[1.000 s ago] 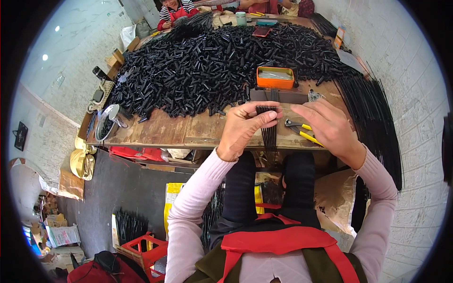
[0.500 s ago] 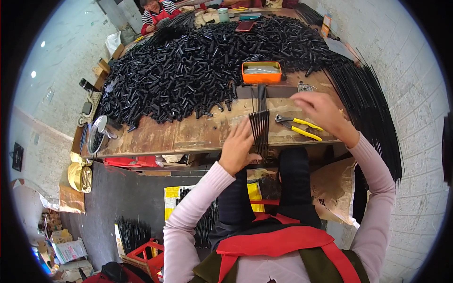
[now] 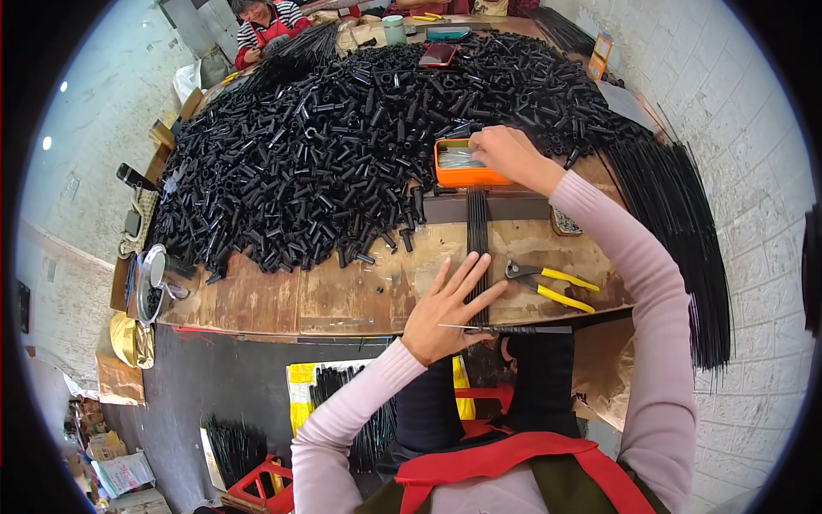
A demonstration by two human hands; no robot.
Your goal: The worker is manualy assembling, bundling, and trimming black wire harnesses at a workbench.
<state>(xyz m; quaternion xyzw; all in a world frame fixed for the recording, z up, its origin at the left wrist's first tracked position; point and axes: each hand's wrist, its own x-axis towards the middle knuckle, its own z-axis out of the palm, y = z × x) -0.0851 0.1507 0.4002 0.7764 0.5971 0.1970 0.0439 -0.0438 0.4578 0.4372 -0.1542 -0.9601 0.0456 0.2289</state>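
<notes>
My left hand (image 3: 445, 310) lies with fingers spread at the near table edge, its fingertips on a narrow row of black rods (image 3: 477, 224). A thin silvery rod (image 3: 462, 326) crosses by the base of its thumb and runs into a dark stretch on the right. My right hand (image 3: 514, 157) reaches into an orange box (image 3: 469, 177) holding thin silvery rods (image 3: 460, 158). Its fingers are drawn together at the rods; what they grip is hidden. Yellow-handled pliers (image 3: 556, 284) lie right of the black rods.
A broad heap of black tubular pieces (image 3: 291, 171) covers the table. Long black rods (image 3: 672, 248) hang over its right side. A small container (image 3: 565, 223) is beneath my right forearm. A phone (image 3: 438, 56) rests on the heap. Another person (image 3: 265, 32) sits at the far left.
My right hand has moved left and forward from above the pliers into the orange box. My left hand has shifted onto the black rods, which now lie flatter. The view has tilted.
</notes>
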